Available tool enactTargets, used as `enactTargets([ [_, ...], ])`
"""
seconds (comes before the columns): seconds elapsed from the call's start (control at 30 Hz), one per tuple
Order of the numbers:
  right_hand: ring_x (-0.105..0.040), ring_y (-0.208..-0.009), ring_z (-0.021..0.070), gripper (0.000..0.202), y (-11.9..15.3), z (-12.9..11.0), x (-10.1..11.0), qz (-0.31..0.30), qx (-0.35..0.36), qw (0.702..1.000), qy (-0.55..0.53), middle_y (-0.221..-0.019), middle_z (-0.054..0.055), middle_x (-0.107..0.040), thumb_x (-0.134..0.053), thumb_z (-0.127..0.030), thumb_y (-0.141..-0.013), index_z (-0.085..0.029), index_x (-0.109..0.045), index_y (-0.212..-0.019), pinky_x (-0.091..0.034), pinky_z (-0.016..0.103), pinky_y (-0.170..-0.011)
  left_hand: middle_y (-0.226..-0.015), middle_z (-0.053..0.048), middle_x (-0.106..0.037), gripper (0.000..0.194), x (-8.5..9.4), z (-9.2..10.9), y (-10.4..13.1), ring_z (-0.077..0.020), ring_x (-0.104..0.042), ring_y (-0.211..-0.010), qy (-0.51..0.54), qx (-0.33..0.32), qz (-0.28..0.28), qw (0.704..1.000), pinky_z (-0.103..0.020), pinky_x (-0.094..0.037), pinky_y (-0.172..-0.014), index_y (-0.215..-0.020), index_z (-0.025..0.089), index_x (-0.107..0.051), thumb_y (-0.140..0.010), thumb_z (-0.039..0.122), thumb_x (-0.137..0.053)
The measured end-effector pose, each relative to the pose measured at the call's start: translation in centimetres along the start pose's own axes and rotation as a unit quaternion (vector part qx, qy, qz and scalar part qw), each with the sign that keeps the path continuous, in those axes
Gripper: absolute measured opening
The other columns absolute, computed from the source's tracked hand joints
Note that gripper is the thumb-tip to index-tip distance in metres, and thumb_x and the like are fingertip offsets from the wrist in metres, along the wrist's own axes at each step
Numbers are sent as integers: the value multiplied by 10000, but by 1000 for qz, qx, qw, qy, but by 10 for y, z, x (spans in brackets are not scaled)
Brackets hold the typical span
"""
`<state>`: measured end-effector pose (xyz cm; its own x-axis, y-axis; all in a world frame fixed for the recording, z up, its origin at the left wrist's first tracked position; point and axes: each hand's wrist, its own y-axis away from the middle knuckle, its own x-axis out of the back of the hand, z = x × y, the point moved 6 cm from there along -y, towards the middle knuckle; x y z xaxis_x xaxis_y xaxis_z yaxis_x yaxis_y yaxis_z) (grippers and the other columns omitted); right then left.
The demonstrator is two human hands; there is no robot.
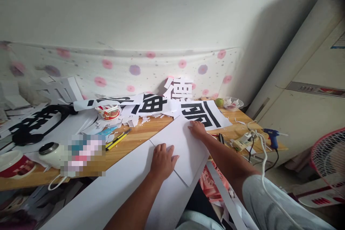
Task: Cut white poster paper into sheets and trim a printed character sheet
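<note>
Left hand (162, 161) grip open, palm flat, fingers spread on white sheet (185, 147), near its 7 o'clock edge. Right hand (197, 129) grip open too, fingers flat on sheet's 1 o'clock end. Sheet lies diagonally over long white board (113, 190), across wooden tabletop (140, 134) edge. At 12 o'clock of right hand: printed black character sheet (206, 113). Utility knives (117, 140) at 10 o'clock of left hand. Blue glue gun (271, 134) at 3 o'clock, well apart.
</note>
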<state>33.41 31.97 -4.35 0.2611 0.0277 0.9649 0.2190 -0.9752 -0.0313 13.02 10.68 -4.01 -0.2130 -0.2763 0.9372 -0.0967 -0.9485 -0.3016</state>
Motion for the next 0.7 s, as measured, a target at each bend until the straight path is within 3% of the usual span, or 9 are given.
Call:
enactTargets([
  [0.13, -543, -1418, 339, 512, -18, -10, -6, 4, -11, 1000, 5, -1536, 194, -630, -539, -393, -1088, -162, -584, -1543, -382, 435, -1154, -1203, -134, -621, 405, 0, 1, 0, -350, -550, -1159, 1, -4, 12, 1000, -498, -430, -1060, -1355, 309, -720, -1036, 529, -603],
  [0.27, -556, -1384, 310, 458, -16, -13, -9, 11, 2, 1000, 8, -1492, 178, -666, -490, -388, -1112, -138, -651, -1460, -396, 382, -1124, -1222, -141, -624, 426, -2, -1, 0, -353, -547, -1159, -1, -8, 23, 1000, -509, -429, -1066, -1389, 296, -710, -1041, 514, -597],
  [0.37, -539, -1415, 297, 479, -8, -7, -2, 19, 16, 1000, 10, -1517, 151, -662, -503, -408, -1111, -165, -631, -1504, -394, 369, -1143, -1228, -137, -626, 419, -4, -3, 0, -356, -553, -1162, -2, -8, 21, 1000, -507, -432, -1069, -1381, 311, -714, -1037, 521, -599],
  [0.5, -500, -1480, 309, 494, 18, 23, 25, 53, 7, 998, 22, -1593, 154, -603, -550, -412, -1090, -180, -636, -1517, -355, 385, -1208, -1209, -141, -626, 423, -3, -1, -1, -355, -557, -1150, -2, -11, 17, 1000, -504, -433, -1062, -1378, 298, -716, -1040, 520, -594],
  [0.7, -614, -1350, 333, 415, 90, 97, 56, 74, -77, 992, 62, -1436, 202, -692, -543, -348, -1074, -147, -696, -1403, -393, 406, -1172, -1154, -141, -632, 410, -2, 1, -4, -353, -548, -1109, -12, -15, 4, 1000, -498, -426, -1031, -1347, 283, -734, -1034, 513, -601],
])
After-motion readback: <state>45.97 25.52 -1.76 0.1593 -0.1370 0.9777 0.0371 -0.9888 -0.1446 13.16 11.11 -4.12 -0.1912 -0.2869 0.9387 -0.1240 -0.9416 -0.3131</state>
